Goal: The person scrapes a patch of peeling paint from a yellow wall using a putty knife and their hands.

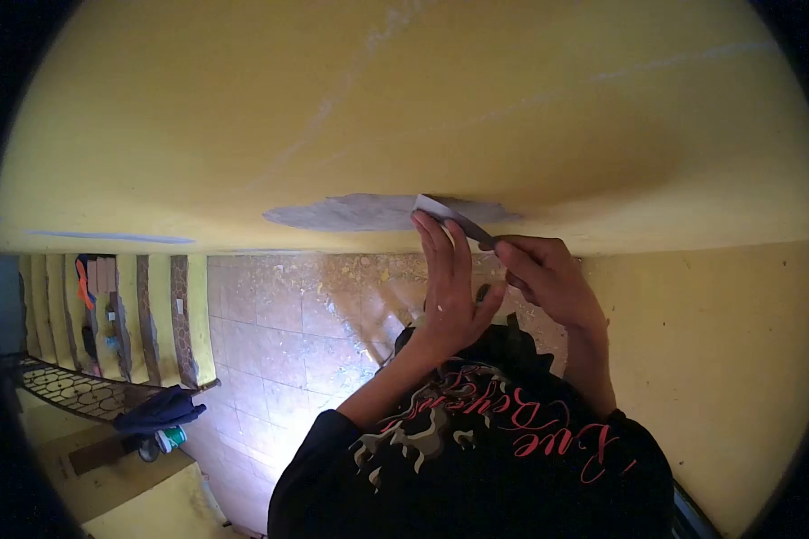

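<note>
A flat metal scraper (456,221) lies against a yellow wall (243,108), its blade at the right part of a bare grey patch (351,212). My right hand (539,274) is closed around the scraper's handle end, at the right. My left hand (449,292) has its fingers stretched out, with the fingertips pressed on the blade near its left edge. The handle is mostly hidden by my right hand.
Yellowish crumbs lie on the tiled floor (270,323) below the wall. Stairs (157,314) with a metal railing (81,391) are at the left, with dark cloth (162,410) over the railing's end. Another yellow wall (710,359) stands at the right.
</note>
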`<state>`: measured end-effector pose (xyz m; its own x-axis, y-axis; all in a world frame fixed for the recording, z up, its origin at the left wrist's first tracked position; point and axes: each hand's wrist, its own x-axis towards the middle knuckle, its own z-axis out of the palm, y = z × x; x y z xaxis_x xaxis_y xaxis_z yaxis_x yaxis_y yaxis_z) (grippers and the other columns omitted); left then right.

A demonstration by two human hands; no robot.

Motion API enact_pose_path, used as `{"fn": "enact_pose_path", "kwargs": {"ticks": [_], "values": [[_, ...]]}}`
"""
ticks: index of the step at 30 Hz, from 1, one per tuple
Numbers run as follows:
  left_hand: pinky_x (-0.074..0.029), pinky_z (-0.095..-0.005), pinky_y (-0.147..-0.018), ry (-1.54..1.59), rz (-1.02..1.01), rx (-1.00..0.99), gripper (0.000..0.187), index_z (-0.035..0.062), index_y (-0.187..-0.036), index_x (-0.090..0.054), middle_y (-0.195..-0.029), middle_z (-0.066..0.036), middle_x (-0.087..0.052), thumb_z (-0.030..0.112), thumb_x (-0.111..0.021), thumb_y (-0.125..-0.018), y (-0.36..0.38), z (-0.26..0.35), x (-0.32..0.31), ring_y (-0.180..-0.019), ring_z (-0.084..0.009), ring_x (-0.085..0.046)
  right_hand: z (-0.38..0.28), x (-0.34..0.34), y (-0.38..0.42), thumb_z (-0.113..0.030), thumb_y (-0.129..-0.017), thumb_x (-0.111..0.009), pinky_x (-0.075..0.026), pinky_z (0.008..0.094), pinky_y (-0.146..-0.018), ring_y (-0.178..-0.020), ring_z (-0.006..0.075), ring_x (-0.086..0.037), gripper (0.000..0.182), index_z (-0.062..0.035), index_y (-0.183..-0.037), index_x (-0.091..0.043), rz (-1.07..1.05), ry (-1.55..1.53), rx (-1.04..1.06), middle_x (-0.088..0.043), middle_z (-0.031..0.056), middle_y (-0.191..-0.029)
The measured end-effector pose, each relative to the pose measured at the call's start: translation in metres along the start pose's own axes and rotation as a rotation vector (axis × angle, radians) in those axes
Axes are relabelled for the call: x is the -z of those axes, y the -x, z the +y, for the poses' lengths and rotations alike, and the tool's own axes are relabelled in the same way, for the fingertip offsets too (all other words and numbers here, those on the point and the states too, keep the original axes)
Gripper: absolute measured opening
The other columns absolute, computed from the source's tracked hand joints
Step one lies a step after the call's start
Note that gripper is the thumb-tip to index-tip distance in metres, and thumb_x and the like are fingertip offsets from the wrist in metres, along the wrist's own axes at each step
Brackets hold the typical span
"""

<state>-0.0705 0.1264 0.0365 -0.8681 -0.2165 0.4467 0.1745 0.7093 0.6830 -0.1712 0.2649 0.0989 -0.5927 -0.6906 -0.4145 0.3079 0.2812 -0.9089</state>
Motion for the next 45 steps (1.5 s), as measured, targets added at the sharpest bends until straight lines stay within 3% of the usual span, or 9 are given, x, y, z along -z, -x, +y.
{"fn": "enact_pose_path", "kwargs": {"ticks": [6, 11, 13, 15, 17, 20, 22, 26, 45], "values": [[-0.006, -0.0606, -0.112, -0.025, 0.028, -0.006, 0.084, -0.0076, -0.149, -0.002, -0.150, -0.040, 0.011, 0.032, -0.051, -0.094, 0.001, -0.002, 0.002, -0.140, -0.0544, 0.012, -0.004, -0.005, -0.003, -0.028, -0.099, -0.055, -0.034, 0.0222, -0.048, -0.057, 0.0036, -0.041, 0.033, 0.0009, -0.111, -0.066, 0.001, -0.032, -0.031, -0.047, -0.0057, -0.063], [-0.006, -0.0595, -0.113, -0.036, -0.030, 0.003, 0.085, -0.0071, -0.150, -0.002, -0.151, -0.039, 0.011, 0.029, -0.054, -0.093, 0.001, 0.000, 0.001, -0.141, -0.0541, 0.011, 0.001, 0.000, -0.004, -0.028, -0.098, -0.056, -0.033, 0.0220, -0.049, -0.057, 0.0032, -0.041, 0.033, 0.0005, -0.110, -0.067, 0.012, -0.014, 0.058, -0.047, -0.0061, -0.063], [-0.010, -0.0645, -0.111, -0.055, 0.107, 0.017, 0.091, -0.0072, -0.149, -0.004, -0.149, -0.043, 0.008, 0.031, -0.060, -0.089, 0.001, -0.008, 0.000, -0.138, -0.0609, 0.005, 0.004, -0.014, -0.009, -0.028, -0.098, -0.056, -0.033, 0.0219, -0.049, -0.057, 0.0028, -0.041, 0.033, 0.0000, -0.110, -0.066, 0.020, 0.024, 0.124, -0.046, -0.0065, -0.063], [-0.010, -0.0627, -0.111, -0.070, 0.025, -0.011, 0.088, -0.0061, -0.150, -0.003, -0.150, -0.040, 0.010, 0.031, -0.057, -0.091, 0.007, -0.004, 0.007, -0.139, -0.0582, 0.008, 0.007, -0.016, -0.009, -0.028, -0.098, -0.056, -0.032, 0.0217, -0.048, -0.057, 0.0024, -0.040, 0.033, -0.0004, -0.111, -0.066, 0.049, 0.039, 0.201, -0.046, -0.0069, -0.062], [-0.009, -0.0608, -0.112, -0.075, -0.016, -0.039, 0.086, -0.0050, -0.151, -0.002, -0.151, -0.038, 0.013, 0.031, -0.054, -0.093, 0.003, -0.005, 0.005, -0.140, -0.0554, 0.011, 0.002, 0.008, -0.003, -0.029, -0.098, -0.056, -0.032, 0.0215, -0.047, -0.056, 0.0023, -0.040, 0.034, -0.0017, -0.115, -0.065, -0.062, -0.092, -0.008, -0.046, -0.0061, -0.062], [-0.009, -0.0610, -0.112, -0.061, -0.006, -0.023, 0.086, -0.0043, -0.151, -0.002, -0.151, -0.038, 0.013, 0.033, -0.054, -0.093, 0.009, -0.007, 0.001, -0.140, -0.0558, 0.011, 0.003, -0.007, -0.010, -0.030, -0.098, -0.056, -0.031, 0.0211, -0.046, -0.054, 0.0023, -0.039, 0.034, -0.0025, -0.116, -0.065, -0.021, -0.067, 0.034, -0.045, -0.0058, -0.062], [-0.013, -0.0667, -0.109, -0.069, 0.009, -0.036, 0.091, -0.0062, -0.150, -0.004, -0.148, -0.043, 0.009, 0.034, -0.060, -0.090, 0.009, -0.008, 0.003, -0.136, -0.0639, 0.003, 0.009, -0.007, -0.006, -0.031, -0.098, -0.056, -0.031, 0.0210, -0.046, -0.054, 0.0025, -0.038, 0.035, -0.0024, -0.116, -0.065, -0.031, -0.082, 0.002, -0.045, -0.0057, -0.062], [-0.014, -0.0669, -0.109, -0.084, -0.086, -0.033, 0.090, -0.0060, -0.150, -0.004, -0.148, -0.043, 0.008, 0.035, -0.058, -0.091, 0.013, -0.010, 0.001, -0.136, -0.0640, 0.003, 0.018, 0.004, -0.008, -0.032, -0.098, -0.055, -0.031, 0.0208, -0.046, -0.054, 0.0030, -0.039, 0.037, -0.0025, -0.117, -0.064, -0.060, -0.110, -0.050, -0.045, -0.0056, -0.063], [-0.011, -0.0638, -0.110, -0.063, -0.005, -0.018, 0.085, -0.0074, -0.149, -0.010, -0.149, -0.041, 0.010, 0.034, -0.056, -0.092, 0.011, -0.011, 0.009, -0.138, -0.0598, 0.007, 0.015, -0.012, -0.013, -0.028, -0.099, -0.055, -0.030, 0.0208, -0.047, -0.055, 0.0029, -0.039, 0.032, -0.0016, -0.114, -0.066, -0.042, -0.106, 0.103, -0.046, -0.0069, -0.065]]}}
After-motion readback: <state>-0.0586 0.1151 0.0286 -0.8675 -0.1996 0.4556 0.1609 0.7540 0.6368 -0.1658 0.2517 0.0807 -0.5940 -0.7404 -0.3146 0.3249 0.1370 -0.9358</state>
